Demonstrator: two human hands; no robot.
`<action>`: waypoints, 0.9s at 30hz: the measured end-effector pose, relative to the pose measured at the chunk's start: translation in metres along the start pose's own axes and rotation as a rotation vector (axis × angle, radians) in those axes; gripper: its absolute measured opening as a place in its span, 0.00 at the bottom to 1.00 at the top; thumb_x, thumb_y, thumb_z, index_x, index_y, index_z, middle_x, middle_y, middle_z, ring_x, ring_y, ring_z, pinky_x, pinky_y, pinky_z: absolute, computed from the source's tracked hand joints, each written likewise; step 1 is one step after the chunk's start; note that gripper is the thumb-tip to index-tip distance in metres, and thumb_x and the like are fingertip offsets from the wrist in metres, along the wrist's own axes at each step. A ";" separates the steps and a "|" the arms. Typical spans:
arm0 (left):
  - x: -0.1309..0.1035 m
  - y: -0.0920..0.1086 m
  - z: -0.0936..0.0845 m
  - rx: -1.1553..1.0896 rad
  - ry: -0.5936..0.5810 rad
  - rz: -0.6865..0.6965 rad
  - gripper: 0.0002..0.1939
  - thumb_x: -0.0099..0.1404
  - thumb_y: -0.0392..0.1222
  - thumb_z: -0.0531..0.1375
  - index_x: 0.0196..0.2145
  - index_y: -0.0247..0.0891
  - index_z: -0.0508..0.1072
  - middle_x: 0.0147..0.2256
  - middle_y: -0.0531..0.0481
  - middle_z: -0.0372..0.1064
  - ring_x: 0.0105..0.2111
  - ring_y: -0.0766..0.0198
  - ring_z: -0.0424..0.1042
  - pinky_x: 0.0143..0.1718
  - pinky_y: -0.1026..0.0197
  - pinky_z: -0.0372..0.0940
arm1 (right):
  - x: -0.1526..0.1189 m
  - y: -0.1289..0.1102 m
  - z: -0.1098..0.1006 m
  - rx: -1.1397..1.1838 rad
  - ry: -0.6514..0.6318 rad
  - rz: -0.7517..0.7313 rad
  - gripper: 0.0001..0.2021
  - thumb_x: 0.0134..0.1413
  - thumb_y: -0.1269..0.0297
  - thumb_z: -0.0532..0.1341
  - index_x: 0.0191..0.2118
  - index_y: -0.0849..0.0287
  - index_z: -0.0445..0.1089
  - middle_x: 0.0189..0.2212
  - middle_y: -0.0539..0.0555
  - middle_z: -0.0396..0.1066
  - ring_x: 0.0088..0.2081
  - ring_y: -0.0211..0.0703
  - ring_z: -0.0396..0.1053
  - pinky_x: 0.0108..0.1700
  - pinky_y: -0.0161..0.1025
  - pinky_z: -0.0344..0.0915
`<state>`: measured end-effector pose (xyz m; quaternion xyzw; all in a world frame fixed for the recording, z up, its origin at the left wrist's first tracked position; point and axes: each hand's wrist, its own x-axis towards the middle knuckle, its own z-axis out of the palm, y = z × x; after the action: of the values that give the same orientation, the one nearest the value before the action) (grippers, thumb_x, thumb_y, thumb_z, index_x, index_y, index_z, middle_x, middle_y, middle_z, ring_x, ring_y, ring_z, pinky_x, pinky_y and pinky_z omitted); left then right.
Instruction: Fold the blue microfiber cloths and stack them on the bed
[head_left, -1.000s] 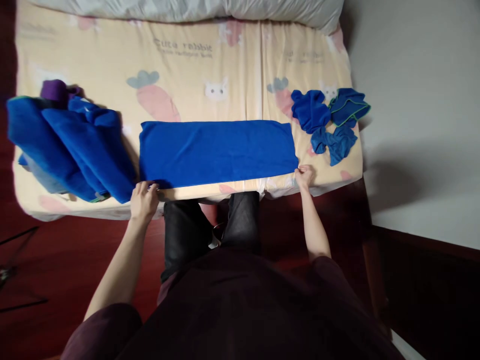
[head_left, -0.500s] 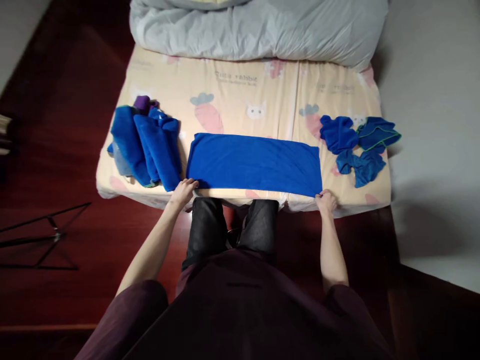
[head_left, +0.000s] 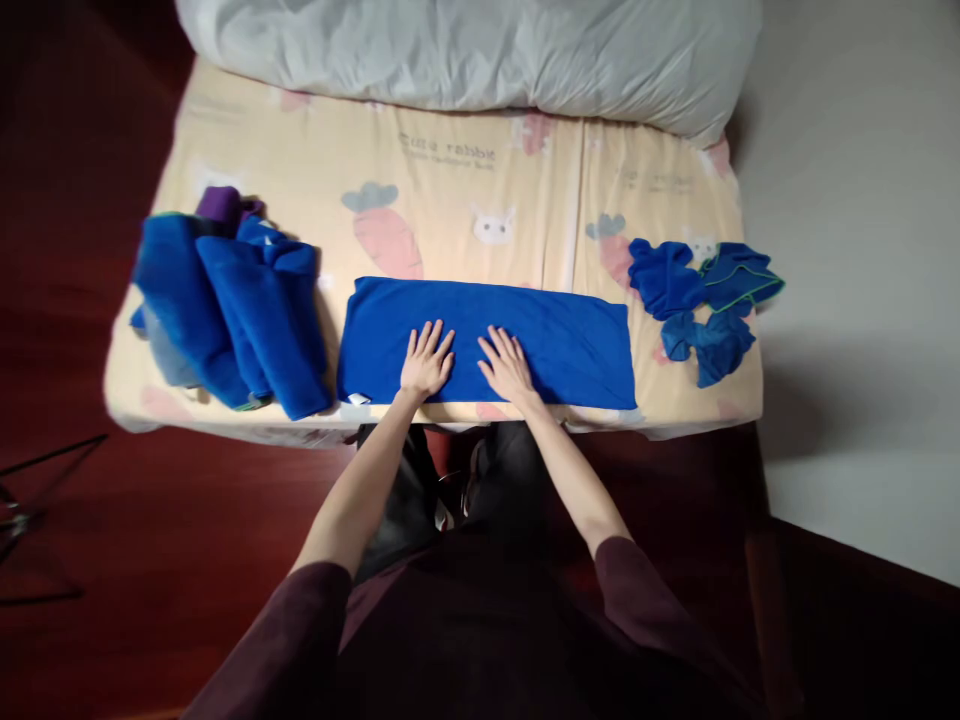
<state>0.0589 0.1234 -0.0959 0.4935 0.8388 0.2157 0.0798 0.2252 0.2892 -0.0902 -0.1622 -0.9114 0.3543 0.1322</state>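
A blue towel [head_left: 577, 345] lies spread as a long flat rectangle along the front edge of the bed. Flat on its left-middle part rests my left hand [head_left: 427, 362], fingers spread. My right hand [head_left: 508, 365] presses on the cloth just right of the middle, its fingers also stretched out. Neither hand grips anything. At the towel's lower left corner a small white tag [head_left: 358, 399] shows.
Left of the towel lies a heap of blue towels [head_left: 240, 310] with a purple cloth [head_left: 219, 205] behind. Several crumpled blue cloths [head_left: 664, 280] lie at the right. A grey quilt [head_left: 465, 55] covers the bed's far side; a black metal stand [head_left: 52, 460] is on the floor.
Both my hands have let go of the towel's near corners and moved inward onto its surface, fingers now spread. The white tag has come into sight. The view has shifted slightly.
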 end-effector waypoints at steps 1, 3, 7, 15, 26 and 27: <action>-0.002 -0.001 0.006 -0.004 0.017 -0.014 0.30 0.76 0.46 0.49 0.72 0.40 0.62 0.75 0.41 0.48 0.77 0.47 0.42 0.75 0.33 0.39 | 0.002 -0.001 0.009 -0.017 -0.029 0.028 0.32 0.72 0.59 0.55 0.77 0.40 0.49 0.75 0.41 0.51 0.79 0.50 0.33 0.79 0.60 0.29; -0.006 -0.004 0.013 -0.017 0.051 -0.031 0.31 0.75 0.45 0.50 0.73 0.41 0.61 0.75 0.43 0.48 0.76 0.49 0.43 0.75 0.35 0.39 | 0.001 -0.001 0.017 -0.069 -0.073 0.073 0.33 0.73 0.59 0.54 0.78 0.40 0.47 0.76 0.40 0.49 0.79 0.47 0.32 0.79 0.57 0.27; -0.008 -0.010 0.014 -0.071 0.083 -0.041 0.32 0.72 0.43 0.52 0.72 0.42 0.63 0.74 0.45 0.51 0.76 0.50 0.47 0.76 0.37 0.39 | -0.003 -0.004 0.011 -0.172 -0.129 0.095 0.31 0.74 0.58 0.52 0.78 0.45 0.48 0.77 0.43 0.46 0.79 0.47 0.33 0.79 0.56 0.30; -0.006 -0.008 0.014 -0.130 0.113 -0.067 0.33 0.69 0.43 0.52 0.71 0.42 0.65 0.73 0.46 0.55 0.75 0.49 0.50 0.76 0.37 0.39 | -0.013 0.064 -0.067 -0.327 -0.078 0.226 0.30 0.75 0.55 0.47 0.77 0.55 0.52 0.78 0.52 0.43 0.79 0.48 0.39 0.79 0.57 0.35; -0.003 -0.008 0.013 -0.149 0.088 -0.106 0.34 0.68 0.44 0.53 0.70 0.42 0.66 0.73 0.45 0.56 0.75 0.48 0.49 0.76 0.36 0.39 | -0.041 0.159 -0.142 -0.534 0.178 0.503 0.31 0.75 0.56 0.41 0.77 0.61 0.51 0.76 0.60 0.48 0.78 0.49 0.43 0.77 0.62 0.40; -0.003 -0.007 0.013 -0.144 0.083 -0.109 0.34 0.68 0.44 0.53 0.70 0.42 0.66 0.73 0.44 0.56 0.75 0.48 0.49 0.75 0.36 0.40 | -0.040 0.158 -0.140 -0.541 0.176 0.500 0.31 0.75 0.57 0.41 0.77 0.61 0.51 0.76 0.61 0.49 0.78 0.50 0.43 0.77 0.62 0.41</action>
<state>0.0590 0.1217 -0.1104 0.4308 0.8493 0.2909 0.0920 0.3439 0.4680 -0.1038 -0.4386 -0.8894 0.1068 0.0721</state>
